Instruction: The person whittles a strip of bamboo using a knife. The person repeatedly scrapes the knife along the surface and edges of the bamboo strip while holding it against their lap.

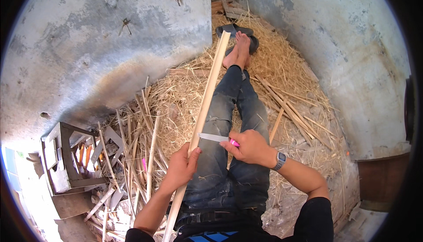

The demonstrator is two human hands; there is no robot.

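Shaving step: left hand point(181, 168) grips bamboo strip point(205, 105) at centre frame, right hand point(250, 147) clenched on pink-handled knife point(217, 138), blade touching strip. Next prob. needs steady push along strip.

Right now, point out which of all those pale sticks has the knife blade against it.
The long pale strip gripped by the left hand, running over the legs; the knife meets its edge.

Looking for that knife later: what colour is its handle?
Bright pink, seen in the right hand holding the knife, head view.
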